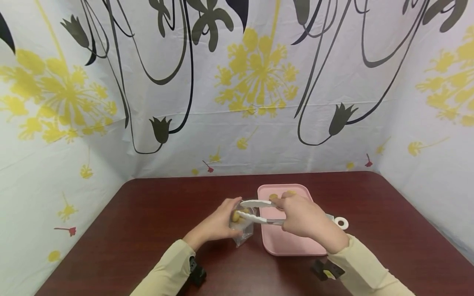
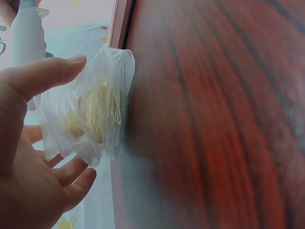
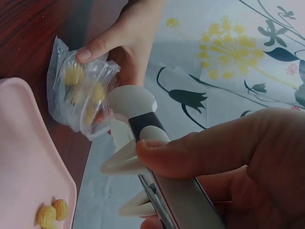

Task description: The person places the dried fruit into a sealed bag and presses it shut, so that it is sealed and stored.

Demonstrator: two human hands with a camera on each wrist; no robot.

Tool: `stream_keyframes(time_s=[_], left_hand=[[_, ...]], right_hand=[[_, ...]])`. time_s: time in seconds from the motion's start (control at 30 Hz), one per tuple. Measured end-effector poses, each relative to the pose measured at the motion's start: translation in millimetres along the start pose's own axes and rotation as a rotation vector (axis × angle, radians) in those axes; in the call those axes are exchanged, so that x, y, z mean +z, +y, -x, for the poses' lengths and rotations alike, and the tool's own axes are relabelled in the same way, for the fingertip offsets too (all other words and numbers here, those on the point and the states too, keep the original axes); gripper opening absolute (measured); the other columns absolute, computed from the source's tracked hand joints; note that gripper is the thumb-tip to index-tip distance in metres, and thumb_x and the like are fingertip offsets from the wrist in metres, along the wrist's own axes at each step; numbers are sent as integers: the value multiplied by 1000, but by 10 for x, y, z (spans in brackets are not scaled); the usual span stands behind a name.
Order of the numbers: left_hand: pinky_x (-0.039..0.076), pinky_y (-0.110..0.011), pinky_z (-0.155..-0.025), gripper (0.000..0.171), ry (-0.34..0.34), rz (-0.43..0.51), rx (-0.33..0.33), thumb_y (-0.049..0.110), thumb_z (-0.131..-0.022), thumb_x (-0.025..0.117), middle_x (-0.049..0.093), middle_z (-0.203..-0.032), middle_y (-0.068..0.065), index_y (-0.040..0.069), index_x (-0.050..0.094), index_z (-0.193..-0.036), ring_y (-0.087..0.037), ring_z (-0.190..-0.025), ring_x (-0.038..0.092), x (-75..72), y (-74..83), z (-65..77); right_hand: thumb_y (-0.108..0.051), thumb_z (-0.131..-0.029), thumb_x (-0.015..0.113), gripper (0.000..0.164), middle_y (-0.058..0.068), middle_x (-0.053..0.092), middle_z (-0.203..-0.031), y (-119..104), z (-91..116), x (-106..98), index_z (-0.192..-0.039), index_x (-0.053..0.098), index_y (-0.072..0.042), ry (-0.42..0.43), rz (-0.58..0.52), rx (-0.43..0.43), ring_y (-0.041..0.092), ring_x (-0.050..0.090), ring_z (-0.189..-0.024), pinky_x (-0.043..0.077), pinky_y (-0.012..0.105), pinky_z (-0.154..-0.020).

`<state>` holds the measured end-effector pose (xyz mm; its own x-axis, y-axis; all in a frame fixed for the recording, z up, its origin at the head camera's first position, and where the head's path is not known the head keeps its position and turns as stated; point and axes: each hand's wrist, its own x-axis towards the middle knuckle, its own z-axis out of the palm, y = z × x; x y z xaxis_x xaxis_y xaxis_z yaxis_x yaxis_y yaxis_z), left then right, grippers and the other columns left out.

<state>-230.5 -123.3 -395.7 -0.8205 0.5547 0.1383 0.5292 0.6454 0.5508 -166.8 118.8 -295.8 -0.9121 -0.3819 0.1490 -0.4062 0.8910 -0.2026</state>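
My left hand [image 1: 218, 222] holds a clear plastic bag [image 1: 243, 237] upright over the table, thumb on one side and fingers on the other. Several yellow, nut-sized lumps [image 3: 74, 75] show through its crinkled film. In my right hand [image 1: 307, 218] is a pair of tongs [image 1: 257, 219] with white tips and metal arms. The tongs' tips are spread apart at the bag's mouth, overlapping it in the head view. Beneath the right hand lies a pink tray [image 1: 292, 248], with two more yellow lumps [image 3: 46, 217] on it.
Everything is on a dark red-brown wooden table [image 1: 155, 205]. A patterned cloth [image 1: 259, 144] hangs behind the far edge and along both sides. Dark wrist cameras [image 1: 197, 272] sit at both sleeves, just above the tabletop.
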Motion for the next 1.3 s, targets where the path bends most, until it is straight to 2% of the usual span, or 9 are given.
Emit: stream_keyframes(time_s=[0.03,0.17,0.23,0.4,0.6,0.8,1.03,1.3], left_hand=[[46,-42,-95,95,3,-1,6,23,-72,81,40,-140,-14,4,28,-148,-23,-116,48,1,-1,-3],[45,-43,-96,95,10,-2,20,23,-71,81,40,-139,-15,2,28,-147,-23,-116,48,-1,1,-8],[44,-43,-97,95,12,-7,19,23,-70,81,41,-139,-15,2,28,-147,-23,-116,48,-2,4,-7],[45,-42,-97,96,10,-11,8,23,-70,82,40,-140,-14,4,28,-148,-22,-115,48,-5,16,-3],[45,-42,-98,96,9,-7,3,24,-70,82,40,-140,-14,6,28,-148,-22,-116,48,-3,16,0],[44,-43,-98,97,10,-16,11,24,-70,82,39,-140,-14,5,27,-148,-22,-117,48,0,9,-6],[45,-43,-98,97,9,-22,7,25,-70,81,40,-140,-13,6,27,-148,-22,-117,48,-5,-2,-14],[45,-42,-98,96,-9,-15,-9,24,-70,81,40,-140,-12,8,28,-148,-21,-117,48,-13,33,-10]], right_hand=[[2,-61,71,49,-5,53,-80,17,11,-8,-108,69,-12,-3,-8,8,12,45,-67,39,27,-55],[3,-60,70,36,-7,52,-81,105,38,-16,-90,67,-17,10,-14,-5,10,46,-64,39,28,-55],[3,-60,70,34,-7,55,-85,151,47,-13,-87,66,-18,21,-7,-10,11,48,-66,40,29,-56],[0,-61,73,42,0,63,-98,255,76,-8,-98,70,-19,6,2,17,16,55,-72,42,31,-59],[-3,-63,75,51,2,60,-85,367,135,-10,-113,69,-11,-48,10,82,16,51,-67,41,31,-56],[-4,-63,75,49,7,64,-95,500,195,-3,-111,68,-8,-47,50,111,20,58,-75,44,36,-58],[-5,-63,72,49,4,58,-84,650,243,40,-111,68,-6,-34,60,153,18,50,-67,40,34,-54],[-5,-65,68,42,6,59,-83,810,273,107,-108,69,-4,-30,53,182,19,50,-67,40,36,-54]])
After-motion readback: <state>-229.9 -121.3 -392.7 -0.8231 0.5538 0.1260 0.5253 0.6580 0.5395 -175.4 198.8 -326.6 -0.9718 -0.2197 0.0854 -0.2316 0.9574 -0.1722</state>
